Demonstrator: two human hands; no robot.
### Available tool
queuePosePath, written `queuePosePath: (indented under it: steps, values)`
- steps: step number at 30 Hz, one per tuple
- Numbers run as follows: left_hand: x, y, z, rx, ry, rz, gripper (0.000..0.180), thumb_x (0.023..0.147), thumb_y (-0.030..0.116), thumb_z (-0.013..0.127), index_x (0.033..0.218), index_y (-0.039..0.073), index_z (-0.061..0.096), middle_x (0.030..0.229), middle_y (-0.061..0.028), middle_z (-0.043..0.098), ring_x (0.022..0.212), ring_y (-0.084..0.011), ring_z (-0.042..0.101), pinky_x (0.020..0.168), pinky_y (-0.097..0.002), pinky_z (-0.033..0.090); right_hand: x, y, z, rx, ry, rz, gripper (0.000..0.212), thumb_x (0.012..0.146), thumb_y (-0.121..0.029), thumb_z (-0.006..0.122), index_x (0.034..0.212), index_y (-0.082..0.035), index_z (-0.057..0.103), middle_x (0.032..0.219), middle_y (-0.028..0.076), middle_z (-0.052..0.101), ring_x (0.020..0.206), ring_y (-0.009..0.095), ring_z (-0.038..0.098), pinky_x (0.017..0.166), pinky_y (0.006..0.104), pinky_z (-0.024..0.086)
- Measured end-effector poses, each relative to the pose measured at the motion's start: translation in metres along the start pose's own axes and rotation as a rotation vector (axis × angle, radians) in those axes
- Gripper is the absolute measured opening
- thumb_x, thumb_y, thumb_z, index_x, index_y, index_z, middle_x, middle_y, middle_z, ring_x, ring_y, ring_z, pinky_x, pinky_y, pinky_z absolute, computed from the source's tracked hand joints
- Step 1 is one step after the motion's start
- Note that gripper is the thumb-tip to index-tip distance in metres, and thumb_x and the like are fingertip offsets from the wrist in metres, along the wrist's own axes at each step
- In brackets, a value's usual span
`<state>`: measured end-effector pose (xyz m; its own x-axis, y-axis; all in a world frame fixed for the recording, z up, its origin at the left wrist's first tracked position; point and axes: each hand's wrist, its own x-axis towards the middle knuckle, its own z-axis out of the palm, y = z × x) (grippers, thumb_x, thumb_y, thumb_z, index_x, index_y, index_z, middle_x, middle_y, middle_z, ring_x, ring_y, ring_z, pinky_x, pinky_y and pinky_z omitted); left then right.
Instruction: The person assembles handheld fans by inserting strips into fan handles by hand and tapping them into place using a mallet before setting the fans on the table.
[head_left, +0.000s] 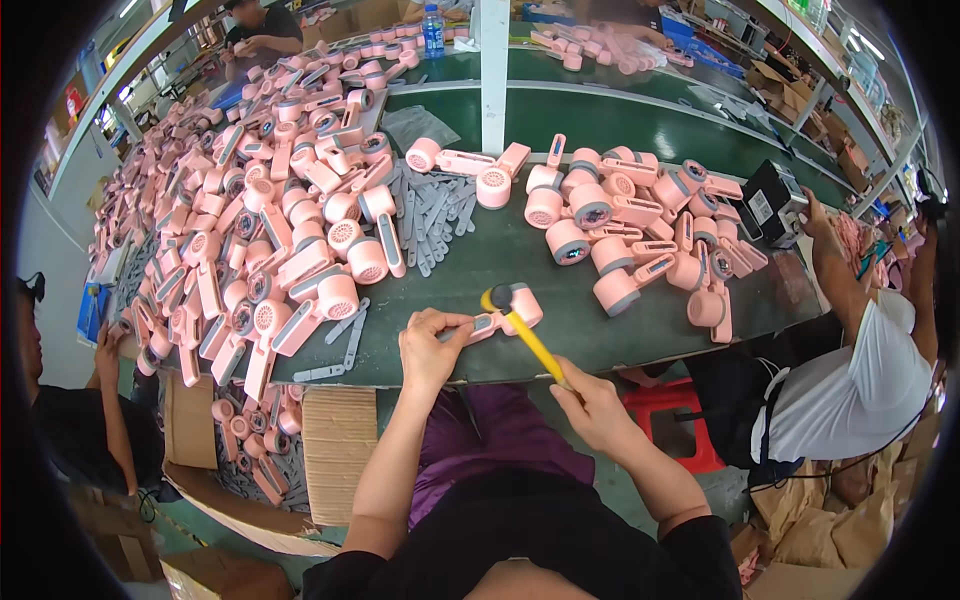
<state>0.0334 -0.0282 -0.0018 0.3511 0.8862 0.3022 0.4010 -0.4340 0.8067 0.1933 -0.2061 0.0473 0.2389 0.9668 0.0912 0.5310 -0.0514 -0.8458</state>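
Dark green and smooth, the workbench point(600, 330) carries everything else, with a white post point(494, 60) rising from its far side. At the bench's near edge the left hand point(432, 348) curls its fingers around the flat handle of a pink plastic device point(505, 315) — a rounded head on a slim body — pinning it down against the surface. The right hand point(590, 405), just off the near edge, is wrapped tight about the yellow shaft of a small mallet point(520, 325), whose dark rubbery head rests on the device's head. Left of it sprawls a heaped pile of pink devices point(270, 230) with ridged round grilles; beside that pile lie flat grey strips point(430, 215). A smaller pink cluster point(630, 230) sits toward the bench's right end.
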Motion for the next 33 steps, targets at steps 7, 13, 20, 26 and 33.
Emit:
queuePosePath:
  steps: [7,13,20,26,33]
  values:
    - [0.005,0.000,-0.002,-0.015,-0.035,-0.029,0.005,0.070,0.011,0.072,0.075,0.010,0.073,0.073,-0.0051,0.064,0.073,-0.0202,0.059,0.066,-0.0331,0.048,0.004,-0.005,-0.007,0.019,0.029,-0.026,0.036,0.087,-0.005,0.055,0.122,0.004,0.049,0.074,0.019,0.054,0.062,0.029,0.055,0.061,0.0316,0.045]
    - [-0.004,-0.005,-0.020,0.084,0.022,0.216,0.035,0.067,0.016,0.077,0.097,0.001,0.065,0.086,-0.0110,0.064,0.084,-0.0279,0.060,0.073,-0.0376,0.049,0.005,-0.008,-0.007,-0.051,-0.043,-0.055,0.040,0.087,-0.006,0.055,0.125,0.004,0.046,0.088,0.024,0.060,0.080,0.037,0.062,0.072,0.0363,0.049]
    - [-0.011,-0.021,-0.033,0.054,-0.039,0.266,0.029,0.063,0.008,0.079,0.087,0.001,0.065,0.078,-0.0111,0.060,0.076,-0.0291,0.058,0.068,-0.0366,0.047,-0.003,0.002,0.020,-0.080,-0.004,-0.239,0.041,0.087,-0.006,0.056,0.126,0.003,0.046,0.095,0.024,0.060,0.085,0.037,0.062,0.072,0.0377,0.050]
    - [-0.013,-0.018,-0.028,0.023,-0.023,0.281,0.025,0.063,0.008,0.079,0.083,0.002,0.066,0.073,-0.0107,0.059,0.074,-0.0288,0.057,0.065,-0.0369,0.047,0.001,0.006,0.028,-0.077,-0.029,-0.155,0.041,0.086,-0.005,0.057,0.125,0.004,0.047,0.100,0.024,0.061,0.088,0.038,0.063,0.074,0.0377,0.051]
    - [-0.012,-0.040,-0.018,-0.048,0.025,0.173,0.025,0.058,0.010,0.080,0.077,0.003,0.065,0.070,-0.0091,0.059,0.072,-0.0291,0.057,0.068,-0.0381,0.044,0.007,0.005,0.045,-0.043,-0.059,-0.235,0.039,0.088,-0.011,0.055,0.124,0.002,0.047,0.097,0.024,0.062,0.086,0.039,0.062,0.072,0.0423,0.051]
